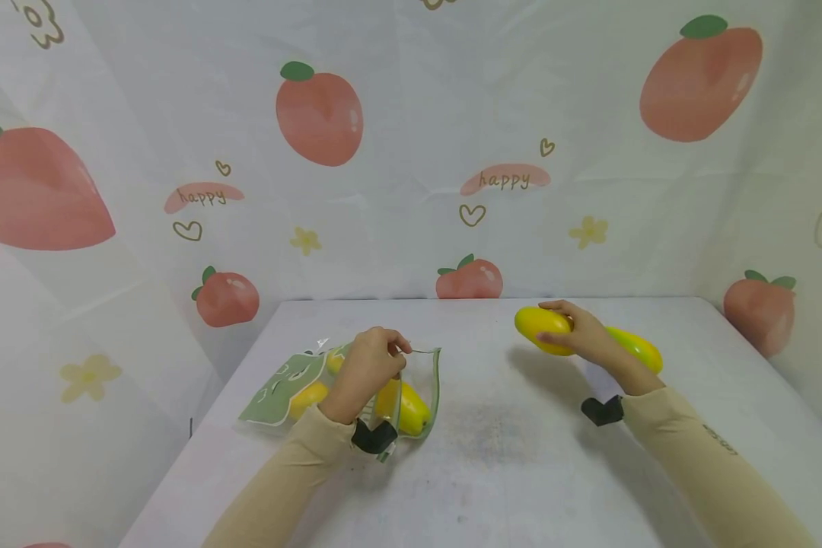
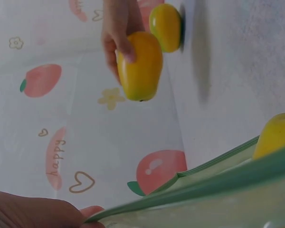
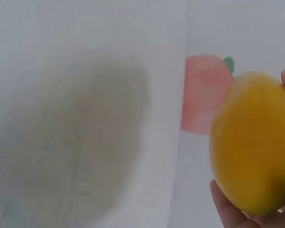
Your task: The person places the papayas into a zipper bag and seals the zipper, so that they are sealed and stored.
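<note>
My right hand (image 1: 581, 333) holds a yellow mango (image 1: 543, 330) above the table, fingers and thumb around it; the right wrist view shows the same mango (image 3: 254, 142) close up. Another yellow-green mango (image 1: 635, 349) lies on the table behind my right wrist. At the left, my left hand (image 1: 373, 369) pinches the rim of a clear zip bag (image 1: 272, 392) with green print. In the left wrist view, thumb and finger grip its green edge (image 2: 180, 190), and the mouth stands apart. Several yellow fruits lie inside, one a mango (image 1: 412, 411) near the mouth; my hand partly hides them.
The pale table (image 1: 493, 487) has a greyish smudge in its middle. Behind it hangs a white cloth (image 1: 397, 221) printed with peaches, hearts and flowers, which also covers the sides.
</note>
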### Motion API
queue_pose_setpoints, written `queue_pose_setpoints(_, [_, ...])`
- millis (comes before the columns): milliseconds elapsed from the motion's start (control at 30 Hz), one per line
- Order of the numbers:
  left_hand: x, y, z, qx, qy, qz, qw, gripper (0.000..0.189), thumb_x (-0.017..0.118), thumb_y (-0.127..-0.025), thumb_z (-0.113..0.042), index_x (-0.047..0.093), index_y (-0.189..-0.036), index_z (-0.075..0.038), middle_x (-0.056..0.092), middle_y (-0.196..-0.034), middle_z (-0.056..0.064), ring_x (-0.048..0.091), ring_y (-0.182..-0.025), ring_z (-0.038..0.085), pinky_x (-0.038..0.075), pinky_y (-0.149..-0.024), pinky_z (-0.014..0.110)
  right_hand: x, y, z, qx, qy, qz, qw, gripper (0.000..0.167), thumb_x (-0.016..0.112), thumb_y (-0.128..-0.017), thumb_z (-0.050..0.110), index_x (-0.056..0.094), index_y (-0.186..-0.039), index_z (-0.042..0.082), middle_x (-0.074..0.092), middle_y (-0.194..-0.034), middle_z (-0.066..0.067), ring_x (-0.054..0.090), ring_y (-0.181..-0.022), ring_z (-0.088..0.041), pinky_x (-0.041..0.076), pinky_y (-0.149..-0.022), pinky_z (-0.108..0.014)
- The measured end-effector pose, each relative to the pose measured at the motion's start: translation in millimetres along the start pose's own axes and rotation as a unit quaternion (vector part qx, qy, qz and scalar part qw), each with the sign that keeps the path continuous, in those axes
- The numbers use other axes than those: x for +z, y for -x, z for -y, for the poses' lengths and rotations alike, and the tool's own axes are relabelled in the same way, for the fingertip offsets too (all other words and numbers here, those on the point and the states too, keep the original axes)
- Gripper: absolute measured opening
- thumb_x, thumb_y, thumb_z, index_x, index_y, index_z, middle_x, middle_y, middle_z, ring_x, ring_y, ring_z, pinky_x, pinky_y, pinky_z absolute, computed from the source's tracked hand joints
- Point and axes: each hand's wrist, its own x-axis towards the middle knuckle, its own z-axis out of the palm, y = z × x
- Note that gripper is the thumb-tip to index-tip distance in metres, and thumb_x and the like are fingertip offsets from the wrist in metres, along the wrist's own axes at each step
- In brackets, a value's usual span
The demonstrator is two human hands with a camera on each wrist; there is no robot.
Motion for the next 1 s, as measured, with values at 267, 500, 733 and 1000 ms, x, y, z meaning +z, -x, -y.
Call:
queue_pose_setpoints(267, [0.6,-1.3,-0.2,-0.002,-0.005,0.0,1.0,0.017,0.06,-0.084,-0.001,0.072,-0.091,-0.01,0.063,-0.073,0.003,0.059,-0.054,0.013,0.048,-0.054,0.025,0,3.8,19,-0.005,-0.042,-0.031,0.9986,0.068,0.065,-0.091,0.037,0.039,-0.146,0.009,0.043,-0.141,-0.025,0.051,-0.109,-0.038,0.047,-0.087,-0.039])
queue_pose_setpoints(500, [1.2,-2.4,-0.1,-0.01,-0.006,0.007,0.9999,0.017,0.061,-0.084,-0.001,0.072,-0.092,-0.009,0.063,-0.074,0.003,0.059,-0.055,0.014,0.048,-0.055,0.025,8,13.8,39,-0.014,-0.089,-0.037,0.9952,0.064,0.066,-0.091,0.035,0.04,-0.145,0.014,0.046,-0.135,-0.02,0.052,-0.104,-0.033,0.046,-0.083,-0.03])
queue_pose_setpoints(733, [2.0,-1.8,-0.3,-0.014,-0.002,0.009,0.9999,0.018,0.061,-0.084,-0.001,0.072,-0.096,-0.007,0.063,-0.077,0.004,0.059,-0.056,0.014,0.048,-0.055,0.025,27,20.3,55,-0.035,-0.113,-0.034,0.9924,0.063,0.068,-0.089,0.034,0.042,-0.144,0.017,0.049,-0.133,-0.017,0.052,-0.103,-0.03,0.048,-0.084,-0.031])
queue_pose_setpoints(1000, [1.8,-1.1,-2.1,-0.018,-0.008,0.005,0.9998,0.017,0.061,-0.083,-0.001,0.072,-0.092,-0.01,0.063,-0.077,0.004,0.059,-0.055,0.014,0.049,-0.055,0.024,55,27.1,71,-0.098,-0.118,-0.013,0.9881,0.058,0.073,-0.085,0.027,0.05,-0.137,0.016,0.054,-0.128,-0.013,0.054,-0.097,-0.025,0.05,-0.081,-0.032])
